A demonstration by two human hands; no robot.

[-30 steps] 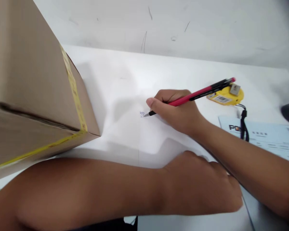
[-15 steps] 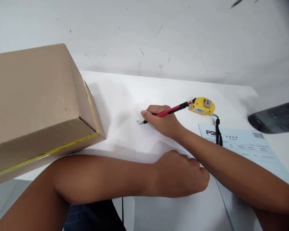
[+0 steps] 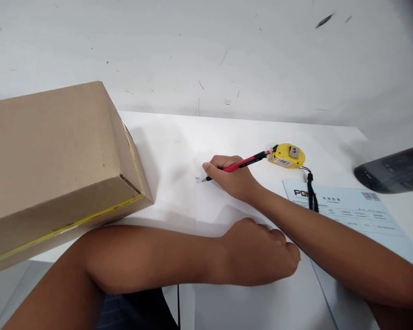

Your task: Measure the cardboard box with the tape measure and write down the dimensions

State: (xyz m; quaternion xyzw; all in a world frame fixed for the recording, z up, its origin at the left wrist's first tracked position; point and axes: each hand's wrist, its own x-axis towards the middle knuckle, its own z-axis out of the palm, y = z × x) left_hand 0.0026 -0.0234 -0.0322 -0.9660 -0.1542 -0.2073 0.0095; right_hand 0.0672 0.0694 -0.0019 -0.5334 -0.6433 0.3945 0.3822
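A red and black pen (image 3: 242, 164) is pinched in my right hand (image 3: 232, 178). Its tip touches or nearly touches white paper (image 3: 211, 206), just right of a small patch of blue ink marks (image 3: 198, 180). Closer to me, my left hand (image 3: 261, 252) lies curled into a fist on the paper, back upward, its fingertips hidden. Just beyond the pen's top end sits a yellow tape measure (image 3: 289, 156) with a metal clip. Its black wrist strap (image 3: 310, 190) hangs over a light blue printed form (image 3: 359, 213), partly under my right forearm.
A large brown cardboard box (image 3: 55, 146) with yellow tape along its edges takes up the left of the white table (image 3: 179, 133). A dark, rounded device (image 3: 392, 169) juts in at the right. Behind the table rises a scuffed white wall (image 3: 158, 50).
The view has tilted slightly, so the box and table appear lower. The pen stays in my right hand beside the ink marks, which have grown slightly. My left fist keeps its place.
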